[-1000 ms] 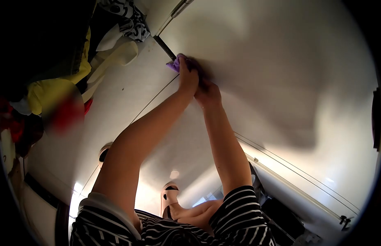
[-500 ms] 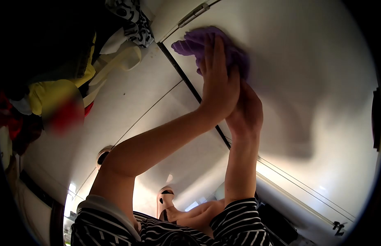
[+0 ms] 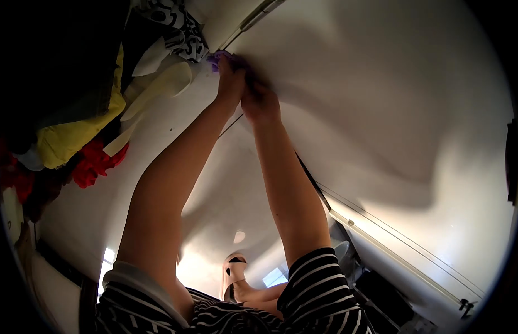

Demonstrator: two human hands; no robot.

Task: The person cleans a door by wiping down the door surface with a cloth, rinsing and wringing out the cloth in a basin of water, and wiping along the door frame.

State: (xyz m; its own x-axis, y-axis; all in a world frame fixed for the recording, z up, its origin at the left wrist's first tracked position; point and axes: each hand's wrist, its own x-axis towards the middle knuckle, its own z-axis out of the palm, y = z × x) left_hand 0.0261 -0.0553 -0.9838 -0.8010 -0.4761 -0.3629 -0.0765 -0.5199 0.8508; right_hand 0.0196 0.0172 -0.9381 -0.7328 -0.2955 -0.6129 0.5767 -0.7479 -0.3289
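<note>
A bunched purple cloth (image 3: pixel 221 55) is pressed to the white panel at its far left edge, by the metal hinge. My left hand (image 3: pixel 231 84) is on the cloth, its fingers closed over it. Just right of it and touching it, my right hand (image 3: pixel 262 104) is curled against the cloth's dark, shaded end; its fingertips are hidden. Most of the cloth is covered by the two hands.
A metal hinge (image 3: pixel 258 16) runs along the panel's upper edge. Clothes hang at left, among them a yellow garment (image 3: pixel 83 136), a red one (image 3: pixel 97 164) and a black-and-white patterned fabric (image 3: pixel 181 33). My sandalled foot (image 3: pixel 235 275) is on the pale floor below.
Both hands have moved left with the purple cloth, from the middle of the panel to its edge near the hinge. My arms are stretched farther out.
</note>
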